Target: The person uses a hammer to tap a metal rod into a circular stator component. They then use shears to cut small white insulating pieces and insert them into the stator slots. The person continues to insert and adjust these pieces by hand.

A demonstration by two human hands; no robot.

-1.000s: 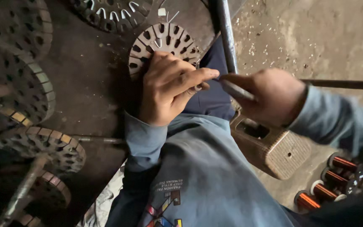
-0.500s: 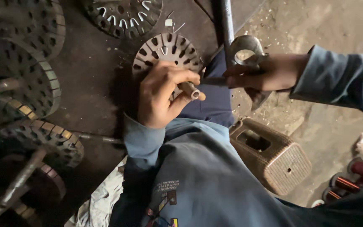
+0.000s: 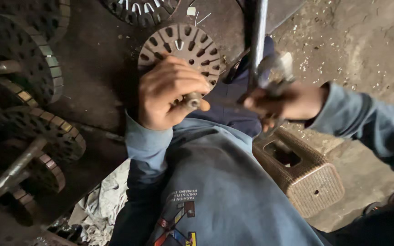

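Now your left hand (image 3: 172,93) is gripping the shaft (image 3: 193,100) beside the disc (image 3: 181,45); your right hand (image 3: 288,102), clamped on a hammer (image 3: 274,68), is preparing a strike needing careful aim.

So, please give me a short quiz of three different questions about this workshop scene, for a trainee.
1. True or false: the left hand grips a short metal shaft end.
2. Which lies under that hand? A) round slotted steel rotor disc B) a glass bowl
3. Fill in: the right hand is beside a vertical metal ____.

Key: 1 true; 2 A; 3 pipe
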